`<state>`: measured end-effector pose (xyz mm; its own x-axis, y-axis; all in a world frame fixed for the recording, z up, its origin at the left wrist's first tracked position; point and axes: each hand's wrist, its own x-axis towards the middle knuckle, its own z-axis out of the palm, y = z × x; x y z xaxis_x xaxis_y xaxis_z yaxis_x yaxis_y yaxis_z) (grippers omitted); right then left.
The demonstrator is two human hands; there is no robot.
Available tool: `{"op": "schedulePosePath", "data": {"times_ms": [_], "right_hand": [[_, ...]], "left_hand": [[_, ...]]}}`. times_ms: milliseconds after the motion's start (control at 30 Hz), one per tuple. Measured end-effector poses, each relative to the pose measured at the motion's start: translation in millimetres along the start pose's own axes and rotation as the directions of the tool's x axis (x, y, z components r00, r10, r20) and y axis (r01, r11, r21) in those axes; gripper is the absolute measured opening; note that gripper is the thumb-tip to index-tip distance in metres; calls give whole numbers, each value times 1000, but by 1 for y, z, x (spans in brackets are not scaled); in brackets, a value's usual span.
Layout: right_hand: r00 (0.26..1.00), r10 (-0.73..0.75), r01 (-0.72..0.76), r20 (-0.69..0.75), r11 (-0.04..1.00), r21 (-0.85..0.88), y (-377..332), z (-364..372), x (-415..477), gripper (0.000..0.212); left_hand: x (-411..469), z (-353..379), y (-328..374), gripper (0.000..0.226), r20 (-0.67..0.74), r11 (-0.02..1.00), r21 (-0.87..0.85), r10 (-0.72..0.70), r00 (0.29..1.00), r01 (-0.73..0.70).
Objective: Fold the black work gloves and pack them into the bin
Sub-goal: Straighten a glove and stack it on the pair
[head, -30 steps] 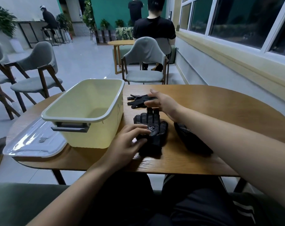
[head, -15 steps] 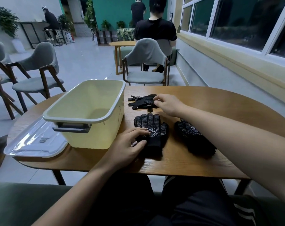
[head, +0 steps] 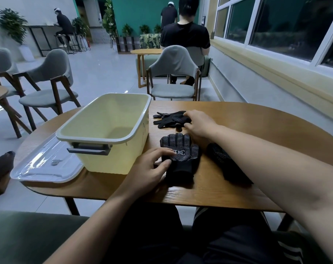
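Note:
A pale yellow bin (head: 140, 119) stands empty on the left half of the wooden table (head: 257, 126). Three black dotted work gloves lie to its right. The far glove (head: 167, 120) lies flat with its fingers pointing left, and my right hand (head: 199, 123) grips its cuff end with curled fingers and thumb. The middle glove (head: 180, 151) lies palm up with its fingers pointing away; my left hand (head: 150, 168) rests on its left edge with straight fingers. My right forearm partly hides the third glove (head: 221, 161).
A clear plastic lid (head: 45, 164) lies left of the bin, overhanging the table's edge. A grey chair (head: 173, 73) stands at the far side of the table, with a seated person behind it. More chairs stand on the left.
My right hand has left the middle glove's fingertips and moved away to the far glove, closing on its cuff. My left hand has stayed on the middle glove.

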<state>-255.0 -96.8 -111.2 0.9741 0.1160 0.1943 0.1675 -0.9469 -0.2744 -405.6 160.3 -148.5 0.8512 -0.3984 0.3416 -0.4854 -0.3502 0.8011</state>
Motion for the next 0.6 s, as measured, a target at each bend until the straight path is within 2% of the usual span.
{"op": "schedulePosePath", "data": {"times_ms": [167,267,500,600], "right_hand": [[999,14,-12,41,999,-47,-6,11,6,40],[1000,-5,7,17,994,-112,-6,21,10,34],[991,115,-117,-63,993,-27,-6,33,19,32],[977,199,-193,-80,978,77,-7,35,22,17]], "left_hand": [[0,1,1,24,-9,1000,-9,-10,1000,10],[0,1,2,23,-12,1000,-15,-24,1000,24],[-2,0,5,19,-16,999,-23,-46,999,45],[-2,0,6,18,-19,999,-24,-48,999,47]]}}
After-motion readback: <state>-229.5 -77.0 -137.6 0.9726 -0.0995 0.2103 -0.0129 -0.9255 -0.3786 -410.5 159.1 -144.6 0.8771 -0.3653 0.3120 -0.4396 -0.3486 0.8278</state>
